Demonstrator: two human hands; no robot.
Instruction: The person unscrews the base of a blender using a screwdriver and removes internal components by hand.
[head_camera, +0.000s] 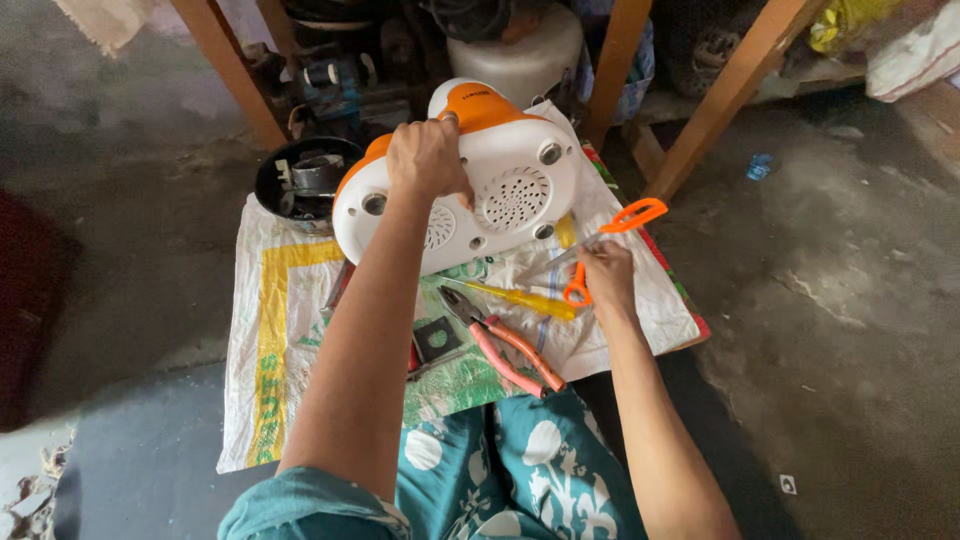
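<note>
My left hand (428, 158) grips the underside of a white and orange appliance base (500, 190) that is tipped on its side, vents and feet facing me. My right hand (603, 275) holds orange-handled scissors (620, 225) just right of the base, blades pointing toward it. Between my arms, red-handled pliers (505, 345) and a yellow-handled screwdriver (525, 298) lie on a white woven sack (270, 340) spread on the floor.
A dark bowl (300, 180) with metal parts sits left of the appliance. A small black square part (437, 338) lies near the pliers. Wooden legs (725, 95) and cluttered items stand behind. Concrete floor lies on both sides.
</note>
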